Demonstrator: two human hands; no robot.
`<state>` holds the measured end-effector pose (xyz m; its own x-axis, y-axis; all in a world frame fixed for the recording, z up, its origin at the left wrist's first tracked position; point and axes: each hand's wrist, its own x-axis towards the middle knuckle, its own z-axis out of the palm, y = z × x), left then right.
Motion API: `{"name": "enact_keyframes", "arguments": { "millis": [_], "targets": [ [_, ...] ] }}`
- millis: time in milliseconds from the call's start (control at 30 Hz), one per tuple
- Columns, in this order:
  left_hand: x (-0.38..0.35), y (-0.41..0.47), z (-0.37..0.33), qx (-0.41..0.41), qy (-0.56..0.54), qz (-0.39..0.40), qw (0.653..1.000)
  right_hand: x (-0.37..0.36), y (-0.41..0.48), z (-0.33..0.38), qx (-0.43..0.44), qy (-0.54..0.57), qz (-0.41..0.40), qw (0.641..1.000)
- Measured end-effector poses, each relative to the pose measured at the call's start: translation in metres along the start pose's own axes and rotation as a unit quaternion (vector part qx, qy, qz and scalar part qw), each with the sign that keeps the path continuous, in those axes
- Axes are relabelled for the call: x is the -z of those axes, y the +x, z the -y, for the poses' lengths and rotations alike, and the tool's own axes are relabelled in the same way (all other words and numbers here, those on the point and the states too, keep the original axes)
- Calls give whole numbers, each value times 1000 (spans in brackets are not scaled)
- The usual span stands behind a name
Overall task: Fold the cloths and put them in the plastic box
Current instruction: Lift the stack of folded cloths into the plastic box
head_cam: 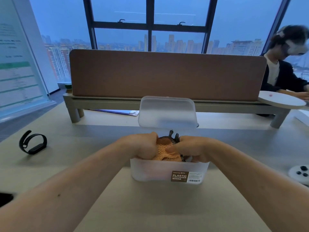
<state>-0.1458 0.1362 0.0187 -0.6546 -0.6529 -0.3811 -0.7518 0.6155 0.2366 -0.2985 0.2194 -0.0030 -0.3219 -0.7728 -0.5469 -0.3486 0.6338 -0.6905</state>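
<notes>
Pressing down into the plastic box (150, 173), both hands are at the packing step, judging by how they sit over the rim. The box stands near the front edge of the pale surface (66, 164), its frosted wall turned toward the camera with a brown label at the lower right. The left hand (142, 146) and the right hand (189, 148) lie close together above the opening, fingers curled and closed on the orange cloth (164, 154), which bulges above the rim between them. It looks knitted or waffle-textured, bunched rather than flat. Behind it a dark mesh cloth (173, 138) pokes up, its edge ragged against the lid (167, 111), which stands tipped open at the back.

The next move probably calls for pushing the bundle fully below the rim and flattening it, so that the lid can swing shut; whether more cloths wait elsewhere cannot be told.

Farther off to the left lies a black wristband (33, 143).
</notes>
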Motion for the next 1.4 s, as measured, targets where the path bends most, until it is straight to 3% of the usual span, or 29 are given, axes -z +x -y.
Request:
{"name": "enact_keyframes", "arguments": {
  "millis": [200, 500, 733, 833, 900, 1000, 1100, 1200, 1267, 1400],
  "targets": [
    [-1, 4, 2, 36, -164, -25, 986, 5, -5, -3, -13, 10, 37, 999],
    [-4, 3, -2, 20, -85, -31, 996, 1, -6, 1, -23, 48, 53, 997],
    [-7, 0, 0, -38, 30, -64, 997, 3, -13, 4, 8, -182, -43, 982],
    [-2, -7, 3, -97, 32, -109, 989, 3, -11, 0, 5, -174, -57, 983],
    [1, -9, 3, -148, 51, -84, 984, 4, -10, -2, 3, -171, -62, 983],
    [12, -10, 7, -141, 76, -5, 987, 6, -11, 0, 6, -191, -70, 979],
    [25, -5, 5, -120, 114, 15, 986, 9, -21, 6, 45, -297, -125, 946],
    [33, 2, 3, -107, 118, -10, 987, 12, -28, 15, 169, -337, -196, 905],
    [32, 6, 6, -101, 129, -8, 986, 14, -29, 18, 223, -332, -161, 903],
    [22, 8, 11, -87, 182, 0, 979, 8, -22, 11, 174, -419, -51, 890]
  ]
}}
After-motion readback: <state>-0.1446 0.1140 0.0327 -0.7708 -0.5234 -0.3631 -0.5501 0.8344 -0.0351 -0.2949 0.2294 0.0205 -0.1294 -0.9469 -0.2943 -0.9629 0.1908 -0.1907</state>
